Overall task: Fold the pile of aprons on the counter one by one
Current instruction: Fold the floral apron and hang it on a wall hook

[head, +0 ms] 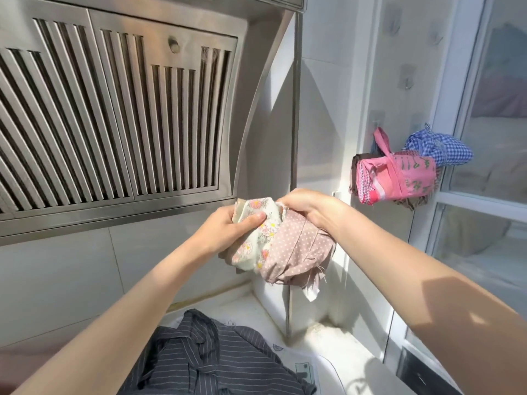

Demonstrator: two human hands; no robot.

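Near left on the counter (336, 352) lies a dark pinstriped apron (205, 357), crumpled and untouched. Above it the left hand (236, 229) grips the floral part of a bunched patchwork apron (282, 246), thumb pressed across the cloth; the right hand (308, 208) pinches its top edge over the dotted pink panel. It looks light, limp and thin, with fraying threads, so it is best taken by hems or corners. Far right, folded bundles (396, 178) hang on wall hooks

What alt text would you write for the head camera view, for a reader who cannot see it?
Two bare hands, left hand and right hand, grip a bundled floral and polka-dot apron in the air below a range hood. A dark striped apron lies crumpled on the counter; folded bundles hang on the wall.
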